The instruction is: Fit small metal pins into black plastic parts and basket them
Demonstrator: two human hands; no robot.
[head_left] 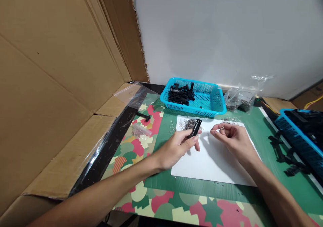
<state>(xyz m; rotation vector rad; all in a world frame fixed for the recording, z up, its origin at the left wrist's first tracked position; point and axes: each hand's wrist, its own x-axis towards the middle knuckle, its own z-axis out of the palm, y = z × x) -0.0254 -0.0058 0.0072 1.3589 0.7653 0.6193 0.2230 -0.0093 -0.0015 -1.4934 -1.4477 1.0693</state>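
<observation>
My left hand (180, 145) grips a slim black plastic part (195, 127), which tilts up and away between the thumb and fingers. To its right, my right hand (233, 138) is closed in a pinch, thumb against fingertip. Whatever those fingertips hold is too small to make out. Both hands are above a white sheet of paper (209, 164). Behind the black part, a pile of tiny metal pieces (188, 123) lies on the sheet, partly hidden by the left hand. More small metal pieces (230, 119) are scattered at the sheet's far right edge.
A blue basket (186, 110) with black parts stands behind the paper. Plastic bags (246, 102) of metal pieces lie beside it. Another blue basket (300, 127) and loose black parts (280, 149) are on the right. Cardboard (63, 69) walls the left; a small bag (141, 131) lies nearby.
</observation>
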